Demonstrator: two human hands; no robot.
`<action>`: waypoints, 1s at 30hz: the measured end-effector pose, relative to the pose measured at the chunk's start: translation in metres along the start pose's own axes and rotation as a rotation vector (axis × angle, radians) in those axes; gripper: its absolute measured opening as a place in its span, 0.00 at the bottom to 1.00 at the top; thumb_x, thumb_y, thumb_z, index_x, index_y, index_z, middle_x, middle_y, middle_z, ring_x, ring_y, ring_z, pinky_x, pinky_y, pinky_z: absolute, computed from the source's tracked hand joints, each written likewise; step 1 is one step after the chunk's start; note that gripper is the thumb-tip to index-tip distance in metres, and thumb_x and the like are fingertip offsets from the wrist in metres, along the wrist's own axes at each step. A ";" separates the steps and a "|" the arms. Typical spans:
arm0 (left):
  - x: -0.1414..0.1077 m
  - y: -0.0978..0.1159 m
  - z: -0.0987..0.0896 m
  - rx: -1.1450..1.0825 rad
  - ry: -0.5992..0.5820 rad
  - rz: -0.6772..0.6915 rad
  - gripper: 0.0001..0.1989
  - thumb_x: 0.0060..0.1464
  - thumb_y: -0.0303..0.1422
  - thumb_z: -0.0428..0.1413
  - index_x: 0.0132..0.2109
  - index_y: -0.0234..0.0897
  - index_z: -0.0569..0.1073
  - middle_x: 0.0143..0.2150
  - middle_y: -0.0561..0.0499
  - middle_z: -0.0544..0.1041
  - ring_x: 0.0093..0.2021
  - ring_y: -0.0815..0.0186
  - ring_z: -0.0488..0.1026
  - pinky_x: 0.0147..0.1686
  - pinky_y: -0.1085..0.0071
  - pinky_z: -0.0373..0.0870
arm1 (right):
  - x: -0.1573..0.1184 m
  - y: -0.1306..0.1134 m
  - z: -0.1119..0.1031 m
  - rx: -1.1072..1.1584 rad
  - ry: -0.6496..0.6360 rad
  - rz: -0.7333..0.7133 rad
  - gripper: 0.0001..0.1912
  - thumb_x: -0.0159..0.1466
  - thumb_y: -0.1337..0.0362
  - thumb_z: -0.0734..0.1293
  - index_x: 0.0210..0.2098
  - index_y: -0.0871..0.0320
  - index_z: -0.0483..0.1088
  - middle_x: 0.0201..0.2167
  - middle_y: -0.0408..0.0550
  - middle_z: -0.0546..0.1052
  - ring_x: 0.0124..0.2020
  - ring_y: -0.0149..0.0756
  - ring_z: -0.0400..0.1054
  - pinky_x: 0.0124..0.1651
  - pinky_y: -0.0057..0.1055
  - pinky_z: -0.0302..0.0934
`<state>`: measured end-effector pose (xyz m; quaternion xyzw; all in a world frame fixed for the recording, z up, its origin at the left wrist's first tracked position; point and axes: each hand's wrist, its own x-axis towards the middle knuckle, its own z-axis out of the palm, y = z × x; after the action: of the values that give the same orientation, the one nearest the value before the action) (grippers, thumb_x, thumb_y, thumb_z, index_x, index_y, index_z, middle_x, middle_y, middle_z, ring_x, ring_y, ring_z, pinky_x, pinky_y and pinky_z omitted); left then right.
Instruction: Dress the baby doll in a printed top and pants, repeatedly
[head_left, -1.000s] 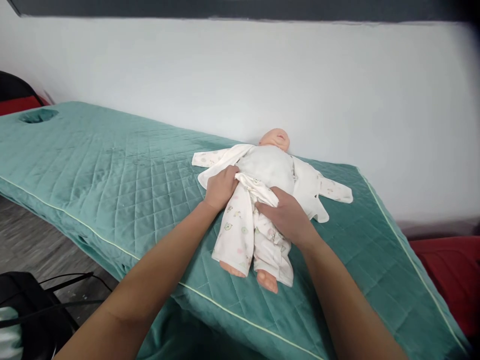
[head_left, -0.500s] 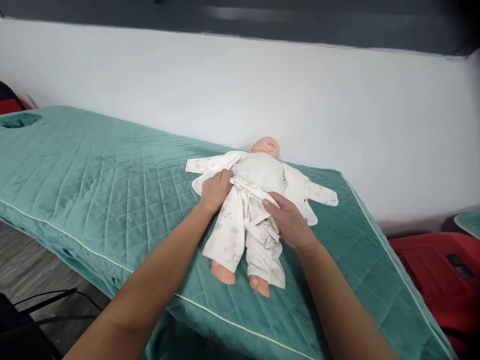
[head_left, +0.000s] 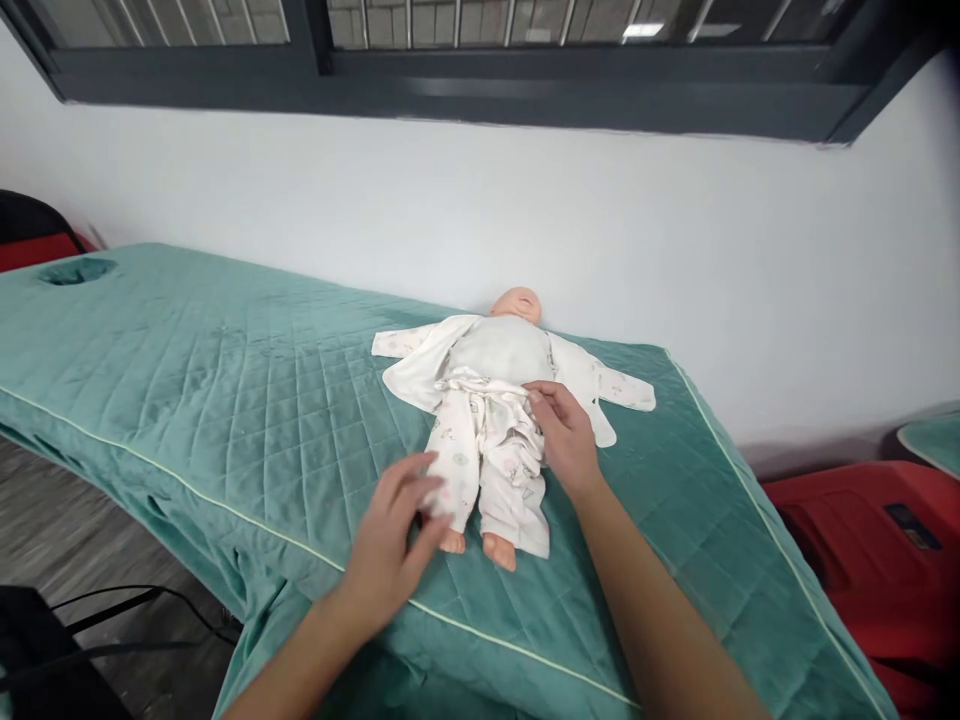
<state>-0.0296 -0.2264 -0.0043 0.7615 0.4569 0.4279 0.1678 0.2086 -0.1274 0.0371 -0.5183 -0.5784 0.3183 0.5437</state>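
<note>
A baby doll [head_left: 517, 304] lies on its back on the green quilted bed cover [head_left: 300, 440], head toward the wall and bare feet toward me. Its white printed jacket [head_left: 576, 372] is spread open at both sides, sleeves stretched outward. White printed pants [head_left: 511, 455] cover the legs, bunched at the waist. My right hand [head_left: 564, 428] pinches the pants' waistband at the right side. By the lower leg on the left, my left hand [head_left: 397, 530] has its fingers apart, close to the pant leg; whether they touch the cloth I cannot tell.
A white wall and a dark window frame [head_left: 525, 90] with bars behind it rise beyond the bed. A red plastic object [head_left: 862, 560] stands at the right. Black cables [head_left: 142, 595] show at the lower left, and a face hole [head_left: 77, 270] opens at the bed's far left.
My left hand has let go of the waistband and moved down toward the doll's foot. My right hand stays at the waistband. The view has tilted up, showing more window.
</note>
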 end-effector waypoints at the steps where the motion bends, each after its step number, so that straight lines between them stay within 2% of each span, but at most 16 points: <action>1: -0.014 0.007 -0.001 0.046 -0.058 0.030 0.18 0.61 0.34 0.55 0.57 0.48 0.67 0.66 0.41 0.62 0.64 0.53 0.64 0.59 0.51 0.69 | -0.001 0.000 0.000 -0.026 0.021 -0.035 0.15 0.65 0.51 0.65 0.42 0.55 0.72 0.36 0.43 0.75 0.38 0.35 0.68 0.44 0.31 0.61; 4: -0.034 0.019 0.003 0.206 -0.133 0.131 0.22 0.57 0.36 0.59 0.58 0.48 0.68 0.69 0.41 0.58 0.68 0.46 0.57 0.60 0.46 0.67 | -0.003 0.003 0.000 -0.057 0.080 -0.077 0.14 0.66 0.52 0.64 0.41 0.56 0.72 0.35 0.43 0.75 0.37 0.35 0.67 0.43 0.30 0.61; 9: -0.025 0.022 0.016 0.412 0.027 0.178 0.12 0.60 0.28 0.56 0.51 0.41 0.72 0.63 0.39 0.65 0.62 0.49 0.64 0.54 0.50 0.72 | 0.005 0.019 -0.006 0.038 0.207 -0.015 0.14 0.61 0.51 0.67 0.37 0.56 0.72 0.32 0.43 0.75 0.37 0.36 0.68 0.44 0.33 0.61; 12: -0.021 0.024 0.020 0.346 0.127 0.149 0.09 0.61 0.27 0.55 0.48 0.39 0.71 0.58 0.41 0.68 0.57 0.55 0.68 0.51 0.57 0.73 | 0.011 0.028 -0.007 0.108 0.222 0.034 0.12 0.57 0.54 0.70 0.34 0.56 0.73 0.31 0.44 0.75 0.35 0.36 0.68 0.43 0.34 0.62; 15: -0.024 0.028 0.022 0.202 0.222 0.013 0.06 0.61 0.28 0.56 0.45 0.40 0.72 0.54 0.44 0.69 0.50 0.62 0.72 0.47 0.64 0.75 | 0.013 0.032 -0.008 0.120 0.206 0.064 0.11 0.55 0.56 0.71 0.34 0.56 0.72 0.31 0.44 0.75 0.35 0.36 0.68 0.42 0.34 0.62; 17: -0.027 0.031 0.024 0.144 0.254 -0.082 0.04 0.62 0.29 0.55 0.44 0.41 0.72 0.52 0.45 0.69 0.48 0.64 0.73 0.45 0.66 0.75 | 0.013 0.032 -0.010 0.102 0.170 0.079 0.11 0.56 0.57 0.70 0.35 0.56 0.72 0.31 0.44 0.74 0.35 0.36 0.68 0.41 0.33 0.61; 19: -0.030 0.033 0.025 0.112 0.267 -0.125 0.05 0.63 0.29 0.54 0.45 0.41 0.72 0.52 0.46 0.70 0.48 0.64 0.73 0.46 0.65 0.74 | 0.013 0.031 -0.015 0.069 0.075 0.092 0.10 0.56 0.58 0.70 0.35 0.56 0.71 0.30 0.43 0.73 0.33 0.35 0.66 0.40 0.33 0.60; 23: -0.027 0.033 0.020 0.064 0.268 -0.083 0.08 0.63 0.28 0.52 0.48 0.40 0.71 0.52 0.45 0.71 0.52 0.63 0.71 0.47 0.65 0.72 | 0.011 0.026 -0.033 -0.001 -0.187 0.054 0.07 0.57 0.61 0.69 0.34 0.56 0.71 0.31 0.42 0.71 0.33 0.33 0.65 0.40 0.32 0.58; 26: 0.002 0.023 0.009 0.017 0.333 -0.039 0.07 0.63 0.28 0.53 0.47 0.40 0.71 0.50 0.46 0.72 0.52 0.63 0.71 0.50 0.65 0.70 | 0.008 0.018 -0.043 -0.073 -0.338 -0.027 0.06 0.60 0.60 0.69 0.33 0.56 0.74 0.34 0.43 0.71 0.37 0.35 0.66 0.42 0.33 0.58; 28: 0.040 0.014 0.001 -0.032 0.352 -0.023 0.06 0.63 0.30 0.53 0.46 0.39 0.72 0.49 0.47 0.74 0.52 0.64 0.71 0.53 0.65 0.68 | 0.005 0.010 -0.044 -0.113 -0.403 -0.034 0.06 0.61 0.60 0.69 0.33 0.56 0.75 0.34 0.44 0.71 0.37 0.35 0.65 0.41 0.33 0.57; 30: 0.089 0.006 -0.003 -0.101 0.290 -0.008 0.06 0.64 0.32 0.52 0.45 0.39 0.74 0.47 0.48 0.75 0.51 0.63 0.72 0.54 0.65 0.67 | 0.004 0.001 -0.043 -0.152 -0.435 -0.034 0.04 0.61 0.62 0.69 0.33 0.55 0.75 0.33 0.43 0.69 0.35 0.35 0.64 0.40 0.32 0.57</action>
<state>-0.0096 -0.1549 0.0455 0.6805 0.4574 0.5550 0.1399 0.2510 -0.1319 0.0460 -0.4673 -0.7127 0.3689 0.3709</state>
